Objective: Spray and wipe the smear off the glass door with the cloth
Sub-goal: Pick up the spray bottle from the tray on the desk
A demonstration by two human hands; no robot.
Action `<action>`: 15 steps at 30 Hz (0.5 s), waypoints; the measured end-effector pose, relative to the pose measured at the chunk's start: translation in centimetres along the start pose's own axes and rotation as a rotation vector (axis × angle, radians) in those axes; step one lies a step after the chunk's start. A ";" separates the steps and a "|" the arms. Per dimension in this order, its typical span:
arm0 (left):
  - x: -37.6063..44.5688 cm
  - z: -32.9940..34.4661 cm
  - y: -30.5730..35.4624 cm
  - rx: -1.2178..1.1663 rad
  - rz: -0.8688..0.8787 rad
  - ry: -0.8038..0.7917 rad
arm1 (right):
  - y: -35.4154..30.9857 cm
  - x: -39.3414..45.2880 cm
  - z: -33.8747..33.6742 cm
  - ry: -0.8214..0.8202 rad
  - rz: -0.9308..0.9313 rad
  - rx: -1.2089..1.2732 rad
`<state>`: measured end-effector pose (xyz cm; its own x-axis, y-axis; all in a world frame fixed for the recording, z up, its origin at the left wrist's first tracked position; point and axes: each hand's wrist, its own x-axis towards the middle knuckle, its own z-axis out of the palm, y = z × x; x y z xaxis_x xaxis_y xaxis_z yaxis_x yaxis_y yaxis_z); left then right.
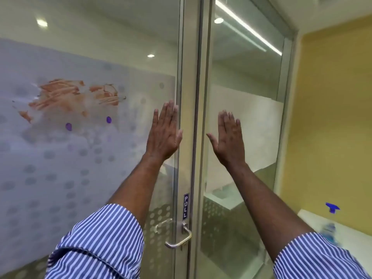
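Observation:
An orange-brown smear (72, 96) streaks the frosted, dotted band of the glass door (60, 158) at the upper left. Both my hands are raised in front of the glass, fingers straight, backs toward me. My left hand (164, 133) is by the door's right edge, well to the right of the smear. Over the neighbouring glass panel, just past the metal frame, is my right hand (229, 139). Neither holds anything. A spray bottle (331, 224) with a blue trigger head stands at the lower right. No cloth is in view.
A metal door frame (191, 117) runs down between my hands, with a lever handle (178, 236) and a PULL label (186, 206) lower down. The bottle's white ledge (352, 222) runs along a yellow wall (332, 117) at the right.

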<state>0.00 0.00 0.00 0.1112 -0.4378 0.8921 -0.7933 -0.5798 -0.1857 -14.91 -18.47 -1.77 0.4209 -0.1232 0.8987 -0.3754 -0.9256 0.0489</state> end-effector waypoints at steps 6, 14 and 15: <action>1.2 4.9 7.1 -0.102 0.033 -0.027 | 6.9 -2.8 -0.9 -0.025 0.086 -0.084; 3.9 10.7 19.8 -0.208 0.098 -0.025 | 18.2 -5.9 -1.8 -0.039 0.129 -0.183; 4.2 11.3 21.3 -0.221 0.106 -0.029 | 19.6 -6.3 -1.8 -0.035 0.139 -0.192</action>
<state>-9.68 -21.91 -4.86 0.0352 -0.5098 0.8596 -0.9129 -0.3664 -0.1800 -26.37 -35.20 -5.70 0.3815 -0.2606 0.8869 -0.5803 -0.8143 0.0103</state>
